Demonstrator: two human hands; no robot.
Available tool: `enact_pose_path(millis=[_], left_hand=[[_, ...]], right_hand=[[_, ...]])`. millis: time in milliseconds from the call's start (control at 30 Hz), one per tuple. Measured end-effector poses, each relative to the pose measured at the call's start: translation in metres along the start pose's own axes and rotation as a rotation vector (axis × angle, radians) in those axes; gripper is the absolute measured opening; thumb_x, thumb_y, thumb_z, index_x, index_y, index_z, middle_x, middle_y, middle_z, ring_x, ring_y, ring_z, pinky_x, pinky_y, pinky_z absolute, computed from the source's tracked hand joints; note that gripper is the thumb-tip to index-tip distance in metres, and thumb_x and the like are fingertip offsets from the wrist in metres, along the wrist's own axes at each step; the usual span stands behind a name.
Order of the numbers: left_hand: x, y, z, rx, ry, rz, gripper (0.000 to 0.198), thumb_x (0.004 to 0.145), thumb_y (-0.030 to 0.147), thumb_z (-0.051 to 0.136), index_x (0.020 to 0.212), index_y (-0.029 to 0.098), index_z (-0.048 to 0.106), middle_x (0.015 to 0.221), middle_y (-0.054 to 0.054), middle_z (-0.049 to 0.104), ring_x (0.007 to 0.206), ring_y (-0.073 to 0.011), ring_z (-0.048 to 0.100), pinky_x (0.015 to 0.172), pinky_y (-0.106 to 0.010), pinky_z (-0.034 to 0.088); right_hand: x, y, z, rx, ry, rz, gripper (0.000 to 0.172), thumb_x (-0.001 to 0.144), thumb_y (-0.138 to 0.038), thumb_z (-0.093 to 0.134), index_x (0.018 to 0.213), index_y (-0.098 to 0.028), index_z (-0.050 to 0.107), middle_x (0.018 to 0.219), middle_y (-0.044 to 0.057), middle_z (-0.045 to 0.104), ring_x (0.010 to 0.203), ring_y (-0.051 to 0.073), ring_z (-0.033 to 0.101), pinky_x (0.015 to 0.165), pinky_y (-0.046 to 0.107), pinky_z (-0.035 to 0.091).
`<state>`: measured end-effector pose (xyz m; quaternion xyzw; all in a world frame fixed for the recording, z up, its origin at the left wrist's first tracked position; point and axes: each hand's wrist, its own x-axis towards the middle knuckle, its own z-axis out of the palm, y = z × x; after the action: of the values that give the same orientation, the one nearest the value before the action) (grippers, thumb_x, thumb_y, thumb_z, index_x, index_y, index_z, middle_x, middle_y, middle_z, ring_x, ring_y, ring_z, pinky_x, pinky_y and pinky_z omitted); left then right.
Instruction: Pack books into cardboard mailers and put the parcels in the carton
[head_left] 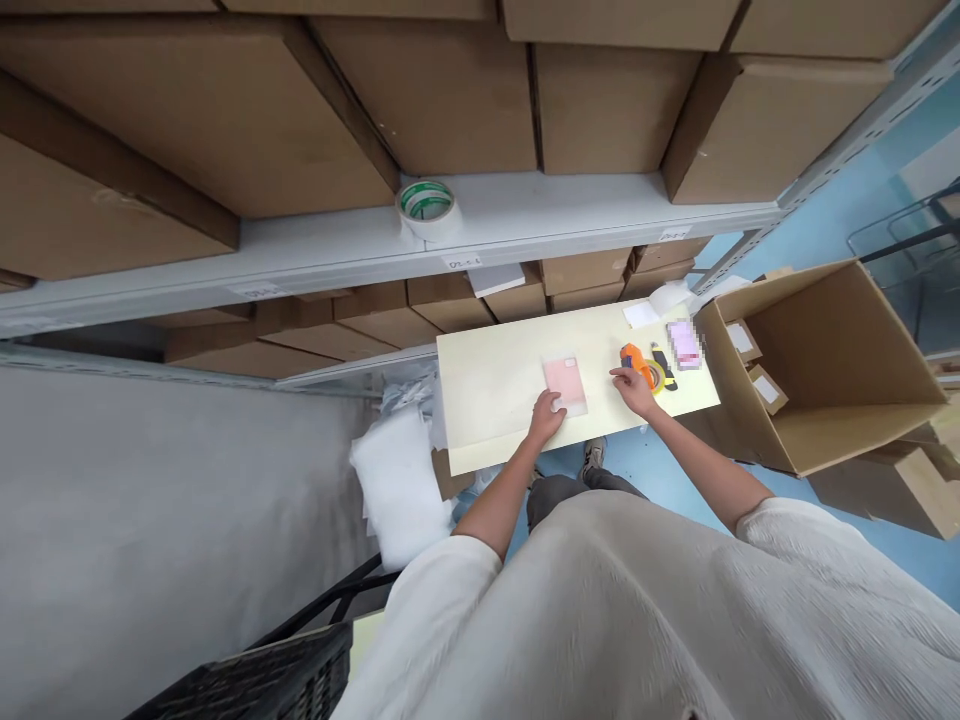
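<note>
Grey shelf (532, 205), tags (463, 263) illegible | left hand (547, 420) on pink packet (568, 380) | right hand (637, 394) by orange dispenser (634, 357) | grips unclear

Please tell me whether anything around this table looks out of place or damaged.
I see no spill or damage. Slightly out of place is the tape roll, alone near the upper shelf's front edge, before the cartons. The pink packet at the left hand looks fine.
</note>
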<state>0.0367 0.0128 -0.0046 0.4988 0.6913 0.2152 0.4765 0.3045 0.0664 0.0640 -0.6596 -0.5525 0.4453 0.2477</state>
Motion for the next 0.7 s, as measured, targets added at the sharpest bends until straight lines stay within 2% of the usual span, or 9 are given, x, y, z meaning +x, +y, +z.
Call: enact_pose_path(millis=[167,267,467,700], left_hand=[[0.004,0.006,0.004,0.028,0.054,-0.030,0.037,0.085,0.015,0.066,0.120,0.024,0.074,0.149,-0.011,0.067,0.154,-0.0284,0.053,0.131,-0.043,0.039],[0.005,0.010,0.005,0.033,0.079,-0.048,0.037,0.084,0.015,0.064,0.119,0.024,0.073,0.142,-0.010,0.069,0.143,-0.0282,0.061,0.126,-0.043,0.045],[-0.003,0.011,0.007,0.110,0.141,-0.073,0.038,0.082,0.013,0.058,0.115,0.024,0.073,0.129,-0.011,0.071,0.134,-0.0296,0.064,0.121,-0.046,0.049],[-0.007,0.015,0.013,0.169,0.152,-0.104,0.038,0.082,0.012,0.057,0.115,0.023,0.073,0.125,-0.011,0.071,0.129,-0.0294,0.065,0.119,-0.045,0.050]], right_hand=[[0.007,0.033,-0.079,-0.133,0.165,0.097,0.034,0.092,-0.028,0.055,0.118,-0.020,0.076,0.124,0.012,0.079,0.114,0.028,0.072,0.102,0.042,0.058],[0.014,0.057,-0.106,-0.342,0.154,0.154,0.034,0.091,-0.021,0.057,0.119,-0.017,0.076,0.125,0.014,0.078,0.113,0.028,0.072,0.101,0.041,0.057],[0.020,0.092,-0.117,-0.658,0.021,0.125,0.044,0.089,-0.013,0.062,0.132,-0.015,0.073,0.140,0.020,0.068,0.125,0.035,0.064,0.101,0.043,0.054],[0.024,0.105,-0.116,-0.731,-0.062,0.023,0.037,0.098,-0.022,0.065,0.134,-0.017,0.067,0.137,0.022,0.066,0.127,0.037,0.058,0.104,0.045,0.048]])
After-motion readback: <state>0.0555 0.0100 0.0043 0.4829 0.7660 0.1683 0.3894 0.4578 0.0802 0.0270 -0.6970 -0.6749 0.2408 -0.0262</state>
